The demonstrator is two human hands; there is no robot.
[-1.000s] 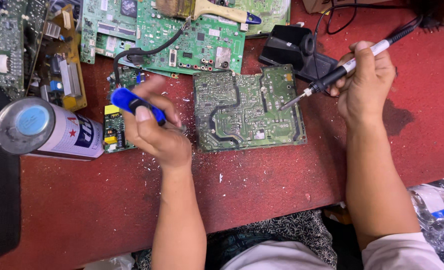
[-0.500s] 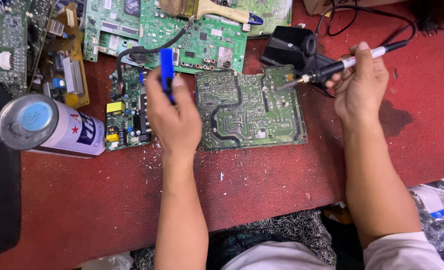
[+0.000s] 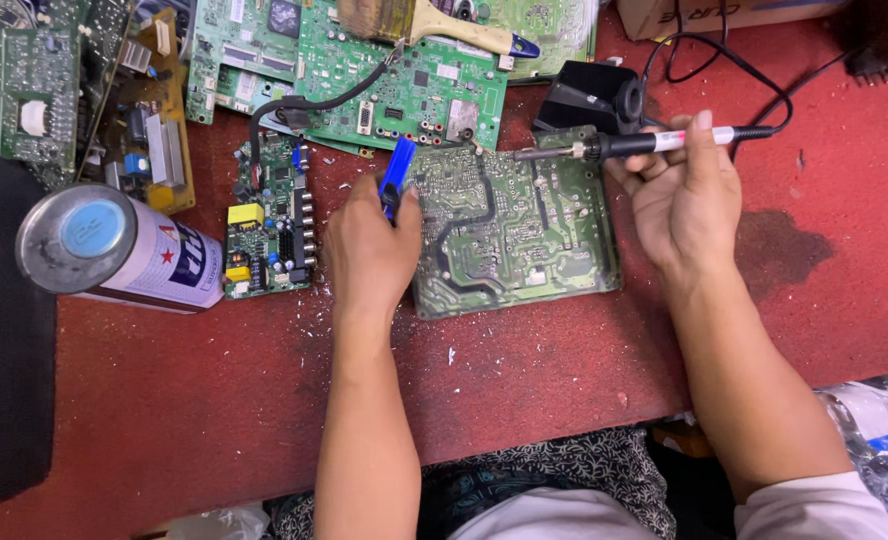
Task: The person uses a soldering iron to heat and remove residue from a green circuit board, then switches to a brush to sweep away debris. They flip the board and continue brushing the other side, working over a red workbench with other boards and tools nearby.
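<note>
A green circuit board (image 3: 524, 235) lies solder side up on the red bench top (image 3: 214, 400). My left hand (image 3: 369, 255) rests at the board's left edge, closed around a blue tool (image 3: 396, 175) that points up and away from me. My right hand (image 3: 686, 195) holds a soldering iron (image 3: 619, 147) level above the board's far edge, its metal tip pointing left. The iron's black cord runs off to the back right.
A small green board (image 3: 269, 220) with a yellow part lies left of my left hand. A spray can (image 3: 114, 250) lies on its side at the left. More boards (image 3: 344, 60), a paintbrush (image 3: 434, 25) and a black iron stand (image 3: 594, 100) sit at the back.
My left hand moved right from the small board to the big board's left edge, turning the blue tool upright. My right hand lifted the iron off the board to level.
</note>
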